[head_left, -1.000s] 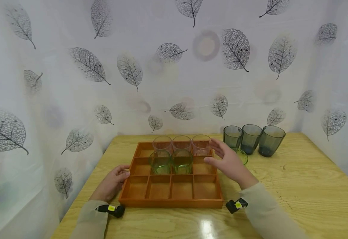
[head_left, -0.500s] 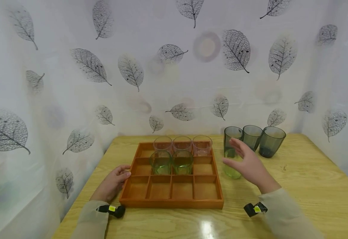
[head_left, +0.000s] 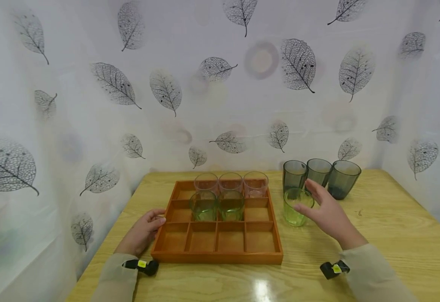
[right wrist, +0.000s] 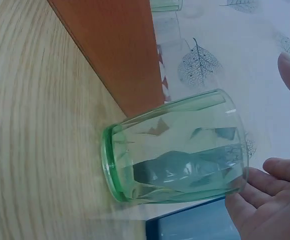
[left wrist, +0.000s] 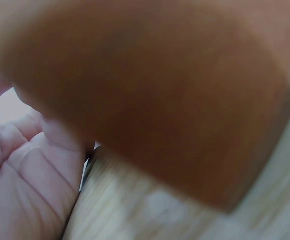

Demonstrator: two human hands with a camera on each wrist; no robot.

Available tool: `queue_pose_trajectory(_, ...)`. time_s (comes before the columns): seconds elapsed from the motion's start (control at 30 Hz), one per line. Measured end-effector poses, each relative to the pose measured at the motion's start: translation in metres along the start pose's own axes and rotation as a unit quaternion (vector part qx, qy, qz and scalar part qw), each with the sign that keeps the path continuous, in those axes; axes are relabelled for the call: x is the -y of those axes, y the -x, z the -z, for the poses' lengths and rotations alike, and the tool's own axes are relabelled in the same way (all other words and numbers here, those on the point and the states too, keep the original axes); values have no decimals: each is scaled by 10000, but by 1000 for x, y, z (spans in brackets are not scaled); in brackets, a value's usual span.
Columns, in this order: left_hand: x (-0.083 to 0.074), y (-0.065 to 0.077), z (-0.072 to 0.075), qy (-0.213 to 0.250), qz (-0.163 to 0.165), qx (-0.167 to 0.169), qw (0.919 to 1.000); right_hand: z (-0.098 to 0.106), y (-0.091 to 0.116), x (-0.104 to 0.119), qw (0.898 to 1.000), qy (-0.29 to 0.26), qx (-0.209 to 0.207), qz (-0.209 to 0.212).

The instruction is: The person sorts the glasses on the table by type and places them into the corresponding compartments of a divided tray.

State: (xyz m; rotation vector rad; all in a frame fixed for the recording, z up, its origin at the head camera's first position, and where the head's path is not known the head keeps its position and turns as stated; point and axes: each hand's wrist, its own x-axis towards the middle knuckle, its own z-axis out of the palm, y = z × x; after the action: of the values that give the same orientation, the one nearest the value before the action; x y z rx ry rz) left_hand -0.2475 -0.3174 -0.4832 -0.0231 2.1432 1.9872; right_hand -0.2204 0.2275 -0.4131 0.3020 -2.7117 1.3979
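Note:
My left hand (head_left: 140, 233) grips the left edge of a brown wooden tray (head_left: 216, 257) divided into compartments; the left wrist view shows its palm beside the tray wall (left wrist: 175, 115), with the fingertips hidden. Two green glasses (head_left: 203, 206) stand in the middle row, and three pale clear glasses (head_left: 255, 184) in the back row. Right of the tray, a light green glass (head_left: 294, 214) stands upright on the table. My right hand (head_left: 329, 216) is around its right side, fingers spread. In the right wrist view the fingertips are at the glass (right wrist: 185, 150) rim, the thumb apart from it.
Three dark grey glasses (head_left: 343, 178) stand in a row at the back right, close behind the light green glass. A pale curtain (head_left: 220, 113) with a leaf print hangs behind the wooden table (head_left: 386, 235).
My right hand has moved right, away from the tray's back right corner, to the light green glass on the table. My left hand has stayed at the tray edge.

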Motion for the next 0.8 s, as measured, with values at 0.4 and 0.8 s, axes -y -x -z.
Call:
queue_pose_trajectory(0.4,-2,2,0,60,10,54,10000,-13,-10,-26,9998,-180,29,-20)
queue_pose_trajectory(0.8,-3,2,0,53,45,55,10000,-30,-15,-31,9991,-179,89,-363)
